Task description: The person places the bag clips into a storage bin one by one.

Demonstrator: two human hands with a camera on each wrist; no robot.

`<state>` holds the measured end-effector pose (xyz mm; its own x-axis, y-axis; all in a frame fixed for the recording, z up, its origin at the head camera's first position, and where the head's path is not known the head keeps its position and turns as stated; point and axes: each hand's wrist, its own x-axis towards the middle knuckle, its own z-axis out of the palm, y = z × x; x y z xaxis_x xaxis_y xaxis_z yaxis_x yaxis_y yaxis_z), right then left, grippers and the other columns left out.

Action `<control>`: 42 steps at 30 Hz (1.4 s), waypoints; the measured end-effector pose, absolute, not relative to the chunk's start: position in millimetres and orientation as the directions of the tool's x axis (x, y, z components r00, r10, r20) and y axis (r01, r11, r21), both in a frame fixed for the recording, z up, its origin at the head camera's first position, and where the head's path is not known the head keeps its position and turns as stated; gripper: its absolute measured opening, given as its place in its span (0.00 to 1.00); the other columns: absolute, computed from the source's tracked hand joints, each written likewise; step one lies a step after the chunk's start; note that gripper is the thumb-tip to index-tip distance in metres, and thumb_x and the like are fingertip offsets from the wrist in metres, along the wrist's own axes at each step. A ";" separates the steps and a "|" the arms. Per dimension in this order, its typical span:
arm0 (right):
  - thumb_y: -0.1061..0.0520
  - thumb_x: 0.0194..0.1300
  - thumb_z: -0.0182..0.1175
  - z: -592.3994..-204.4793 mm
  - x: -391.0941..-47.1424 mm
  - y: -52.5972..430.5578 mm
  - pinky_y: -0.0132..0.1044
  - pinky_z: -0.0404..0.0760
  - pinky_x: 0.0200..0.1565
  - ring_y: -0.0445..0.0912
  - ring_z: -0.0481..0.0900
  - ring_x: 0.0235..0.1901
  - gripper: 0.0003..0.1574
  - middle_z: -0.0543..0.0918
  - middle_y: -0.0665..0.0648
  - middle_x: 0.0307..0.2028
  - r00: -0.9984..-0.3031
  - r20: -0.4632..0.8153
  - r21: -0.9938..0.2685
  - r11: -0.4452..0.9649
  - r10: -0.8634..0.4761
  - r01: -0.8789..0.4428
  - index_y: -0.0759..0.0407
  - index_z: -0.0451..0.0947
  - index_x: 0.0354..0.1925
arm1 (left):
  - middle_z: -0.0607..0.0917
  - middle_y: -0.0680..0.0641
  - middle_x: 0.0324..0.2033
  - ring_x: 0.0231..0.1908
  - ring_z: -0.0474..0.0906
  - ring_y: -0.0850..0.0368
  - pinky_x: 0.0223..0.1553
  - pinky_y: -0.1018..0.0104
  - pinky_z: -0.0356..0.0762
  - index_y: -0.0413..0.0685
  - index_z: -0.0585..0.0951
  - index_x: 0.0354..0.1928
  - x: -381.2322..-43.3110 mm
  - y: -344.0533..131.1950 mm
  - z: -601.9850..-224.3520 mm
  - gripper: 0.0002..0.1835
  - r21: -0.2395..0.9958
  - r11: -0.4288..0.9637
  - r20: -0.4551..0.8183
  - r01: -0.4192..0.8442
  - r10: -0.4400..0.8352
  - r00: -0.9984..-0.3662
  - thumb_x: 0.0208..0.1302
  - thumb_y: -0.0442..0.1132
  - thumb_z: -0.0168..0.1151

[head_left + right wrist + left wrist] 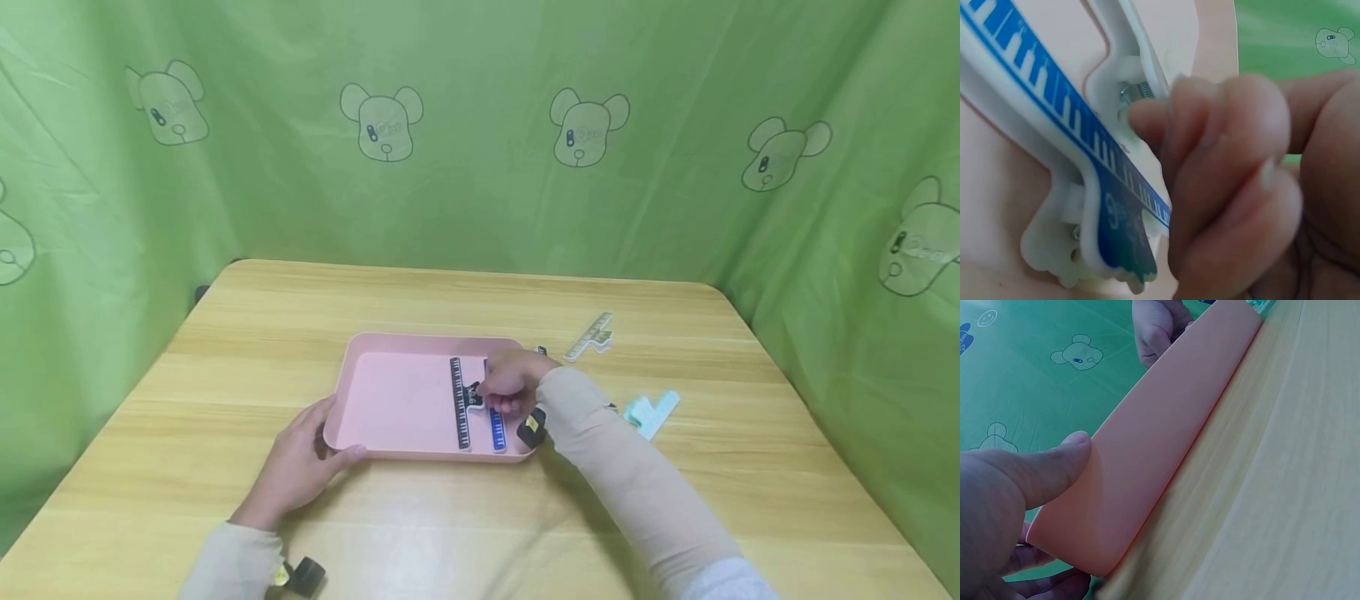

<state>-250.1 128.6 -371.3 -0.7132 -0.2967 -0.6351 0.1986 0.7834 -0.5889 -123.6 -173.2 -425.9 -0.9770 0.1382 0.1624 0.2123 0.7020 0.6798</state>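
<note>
A pink tray (pixel 405 400) lies on the table. My left hand (pixel 296 462) grips its near left corner, thumb on the rim and fingers round the outside; in the left wrist view the thumb presses the tray wall (pixel 1141 437). Inside the tray's right part lie a black piano-key clip (pixel 459 408) and, to its right, a blue piano-key clip (pixel 498 429). My right hand (pixel 513 379) reaches over the blue clip, its curled fingers pinching the black clip's handle. In the right wrist view the blue clip (pixel 1054 87) stands nearer the camera than those fingers.
Right of the tray, a pale clip with a gold-toned handle (pixel 591 337) lies farther back and a mint clip (pixel 652 414) lies nearer. A dark clip end (pixel 542 350) shows behind the right wrist. A green curtain (pixel 480 200) hangs round the table.
</note>
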 end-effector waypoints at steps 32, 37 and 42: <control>0.60 0.68 0.57 -354.4 -251.2 151.1 0.26 0.71 0.16 0.39 0.72 0.14 0.12 0.78 0.54 0.18 -0.779 -0.525 -0.563 0.826 -0.342 0.017 0.66 0.76 0.28 | 0.70 0.33 0.63 0.61 0.67 0.34 0.60 0.38 0.66 0.36 0.64 0.69 -122.3 -171.9 -423.7 0.44 0.690 0.693 0.158 0.209 0.138 -0.978 0.57 0.51 0.71; 0.59 0.69 0.56 -352.5 -252.2 156.1 0.25 0.71 0.17 0.39 0.71 0.14 0.14 0.79 0.55 0.19 -0.783 -0.523 -0.563 0.826 -0.338 0.020 0.69 0.78 0.31 | 0.71 0.34 0.63 0.61 0.67 0.34 0.60 0.38 0.66 0.37 0.64 0.69 -122.1 -171.8 -424.0 0.44 0.692 0.689 0.163 0.214 0.139 -0.977 0.56 0.51 0.72; 0.58 0.70 0.56 -349.4 -252.8 161.3 0.25 0.73 0.17 0.38 0.72 0.14 0.16 0.79 0.54 0.19 -0.798 -0.504 -0.558 0.830 -0.330 0.010 0.69 0.79 0.31 | 0.71 0.34 0.63 0.62 0.67 0.34 0.61 0.38 0.66 0.37 0.64 0.69 -122.1 -172.0 -424.5 0.44 0.693 0.690 0.159 0.210 0.138 -0.978 0.56 0.50 0.72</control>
<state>-252.8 161.3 -349.4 -0.7983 -0.3296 -0.5041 0.0097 0.8298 -0.5580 -122.1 -172.0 -424.5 -0.9776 0.1379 0.1588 0.2099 0.6896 0.6931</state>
